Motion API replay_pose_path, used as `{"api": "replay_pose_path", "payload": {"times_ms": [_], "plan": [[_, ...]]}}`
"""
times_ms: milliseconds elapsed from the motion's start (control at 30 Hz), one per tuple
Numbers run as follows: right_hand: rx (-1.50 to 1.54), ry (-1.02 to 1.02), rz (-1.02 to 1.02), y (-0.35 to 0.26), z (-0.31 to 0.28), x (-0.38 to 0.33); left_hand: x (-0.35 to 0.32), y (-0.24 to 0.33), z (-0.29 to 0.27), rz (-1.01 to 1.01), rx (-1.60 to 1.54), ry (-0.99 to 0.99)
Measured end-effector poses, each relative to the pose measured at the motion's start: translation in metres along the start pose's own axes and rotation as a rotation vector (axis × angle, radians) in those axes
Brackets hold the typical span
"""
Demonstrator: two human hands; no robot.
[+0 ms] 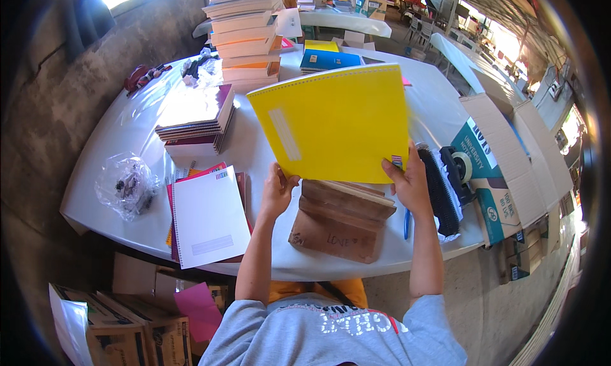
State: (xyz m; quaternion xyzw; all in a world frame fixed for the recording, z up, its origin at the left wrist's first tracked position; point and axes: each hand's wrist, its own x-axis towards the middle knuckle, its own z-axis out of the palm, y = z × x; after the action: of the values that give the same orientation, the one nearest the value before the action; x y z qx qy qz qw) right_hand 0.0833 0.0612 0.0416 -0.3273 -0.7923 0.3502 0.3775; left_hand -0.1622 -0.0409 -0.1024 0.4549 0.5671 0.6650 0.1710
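A large yellow notebook (334, 121) is held up over the table, tilted, with a row of small holes or coils along its far edge. My left hand (278, 191) grips its near left corner, thumb on top. At the near right corner my right hand (407, 178) pinches it beside a small barcode. Beneath it stands a stepped brown wooden stand (340, 229), partly covered by the notebook. To the left, a white-covered spiral notebook (211, 216) lies on several coloured ones.
Stacked spiral notebooks (197, 114) and a tall pile of paper blocks (245, 38) stand farther back. Left is a clear plastic bag (127, 186). On the right are black binding coils (439, 191), a tape dispenser (459, 168), a blue pen (407, 225) and an open carton (503, 162).
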Motion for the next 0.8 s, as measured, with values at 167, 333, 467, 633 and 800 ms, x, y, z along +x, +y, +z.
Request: {"api": "replay_pose_path", "payload": {"times_ms": [167, 333, 467, 633, 800], "plan": [[-0.089, -0.059, -0.107, 0.025, 0.002, -0.002, -0.021, -0.002, 0.008, -0.053, 0.172, 0.061], [-0.070, -0.142, -0.037, 0.070, 0.000, -0.034, -0.040, -0.013, 0.009, -0.028, 0.381, 0.048], [0.486, 0.034, 0.158, 0.100, 0.013, -0.063, -0.051, -0.029, 0.010, -0.052, 0.587, -0.006], [0.543, 0.067, 0.340, 0.095, 0.037, -0.066, -0.052, -0.035, 0.009, -0.022, 0.567, 0.022], [0.475, 0.053, 0.362, 0.089, 0.038, -0.081, -0.054, -0.022, 0.001, -0.065, 0.520, -0.012]]}}
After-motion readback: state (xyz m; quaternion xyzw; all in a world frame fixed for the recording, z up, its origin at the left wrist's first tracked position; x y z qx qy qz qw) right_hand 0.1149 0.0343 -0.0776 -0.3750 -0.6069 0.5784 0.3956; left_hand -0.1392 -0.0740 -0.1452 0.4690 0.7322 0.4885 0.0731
